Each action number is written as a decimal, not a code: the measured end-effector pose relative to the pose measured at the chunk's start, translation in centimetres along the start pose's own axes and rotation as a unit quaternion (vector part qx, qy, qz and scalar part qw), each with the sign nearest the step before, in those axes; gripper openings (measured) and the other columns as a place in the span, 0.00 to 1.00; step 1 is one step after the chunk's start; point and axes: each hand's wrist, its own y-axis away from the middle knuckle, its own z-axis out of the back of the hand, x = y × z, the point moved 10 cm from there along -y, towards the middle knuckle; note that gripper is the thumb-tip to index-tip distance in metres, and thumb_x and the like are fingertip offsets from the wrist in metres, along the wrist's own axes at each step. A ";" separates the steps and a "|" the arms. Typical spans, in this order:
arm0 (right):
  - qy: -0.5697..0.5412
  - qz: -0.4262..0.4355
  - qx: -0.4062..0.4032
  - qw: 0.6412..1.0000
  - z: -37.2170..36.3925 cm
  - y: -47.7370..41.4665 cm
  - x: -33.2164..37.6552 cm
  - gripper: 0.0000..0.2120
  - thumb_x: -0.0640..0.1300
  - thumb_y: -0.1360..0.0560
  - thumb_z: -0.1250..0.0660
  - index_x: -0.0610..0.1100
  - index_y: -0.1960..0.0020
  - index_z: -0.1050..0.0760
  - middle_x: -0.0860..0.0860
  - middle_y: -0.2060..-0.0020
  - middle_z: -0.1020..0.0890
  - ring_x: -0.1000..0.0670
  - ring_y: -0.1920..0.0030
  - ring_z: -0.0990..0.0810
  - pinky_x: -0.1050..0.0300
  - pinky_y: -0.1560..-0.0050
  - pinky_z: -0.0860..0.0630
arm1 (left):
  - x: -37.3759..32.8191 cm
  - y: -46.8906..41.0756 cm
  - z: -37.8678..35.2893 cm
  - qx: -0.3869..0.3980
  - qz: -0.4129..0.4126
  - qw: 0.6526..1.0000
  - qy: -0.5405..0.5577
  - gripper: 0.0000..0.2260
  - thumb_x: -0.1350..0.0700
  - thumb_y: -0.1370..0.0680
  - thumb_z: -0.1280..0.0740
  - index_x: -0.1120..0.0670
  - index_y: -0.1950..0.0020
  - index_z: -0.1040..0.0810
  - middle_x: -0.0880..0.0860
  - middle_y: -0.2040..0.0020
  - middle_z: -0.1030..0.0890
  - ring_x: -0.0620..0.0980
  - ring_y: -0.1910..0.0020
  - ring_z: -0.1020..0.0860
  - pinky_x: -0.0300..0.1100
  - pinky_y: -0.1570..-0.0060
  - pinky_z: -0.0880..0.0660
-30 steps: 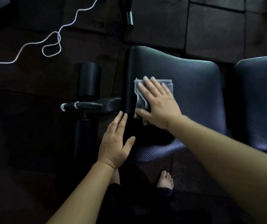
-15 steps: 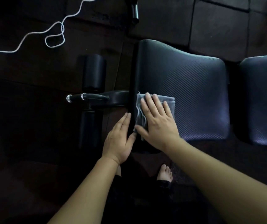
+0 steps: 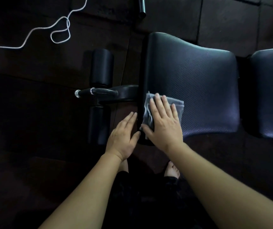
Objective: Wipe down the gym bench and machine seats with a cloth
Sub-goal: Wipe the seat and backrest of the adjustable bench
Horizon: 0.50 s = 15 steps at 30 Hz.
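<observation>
Since a second ago I see my right hand (image 3: pixel 163 123) drag the cloth (image 3: pixel 177 104) from the seat pad's (image 3: pixel 198 76) middle toward its near left corner, my left hand (image 3: pixel 124 136) closing in beside it.

**Occluded and cropped regions, head view**

The right hand (image 3: pixel 163 119) covers most of the grey cloth (image 3: pixel 178 104); only its far and left margins show. The second pad (image 3: pixel 271 93) is cut by the right edge, the white cord (image 3: pixel 33 30) by the left and top edges. One foot (image 3: pixel 124 165) lies largely behind the left wrist. The floor's lower left is too dark to read, possibly bare matting.
</observation>
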 end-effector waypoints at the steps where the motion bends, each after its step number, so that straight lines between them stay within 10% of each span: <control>1: -0.023 0.000 -0.006 1.000 -0.2 0.7 0.2 0.40 0.61 0.20 0.40 0.46 0.15 0.50 0.50 0.16 0.53 0.49 0.17 0.60 0.44 0.18 0.58 | -0.2 0.0 0.3 0.000 0.001 1.000 -0.006 0.31 0.45 0.17 0.37 0.43 0.16 0.45 0.42 0.16 0.43 0.44 0.19 0.42 0.49 0.23 0.38; 7: -0.167 -0.026 -0.011 0.985 2.5 -0.5 -0.7 0.25 0.38 0.20 0.34 0.43 0.23 0.29 0.48 0.21 0.32 0.48 0.19 0.38 0.46 0.21 0.38 | -2.5 -0.4 3.2 0.022 -0.005 0.996 -0.081 0.30 0.47 0.18 0.34 0.46 0.17 0.39 0.44 0.19 0.36 0.45 0.20 0.40 0.51 0.24 0.35; 15: -0.206 -0.173 0.040 0.962 15.2 2.0 -3.8 0.23 0.43 0.21 0.35 0.50 0.27 0.27 0.48 0.36 0.18 0.42 0.37 0.20 0.51 0.39 0.27 | -13.2 0.2 10.4 0.080 -0.053 0.978 -0.184 0.26 0.44 0.18 0.36 0.47 0.20 0.33 0.45 0.21 0.33 0.48 0.21 0.38 0.51 0.26 0.34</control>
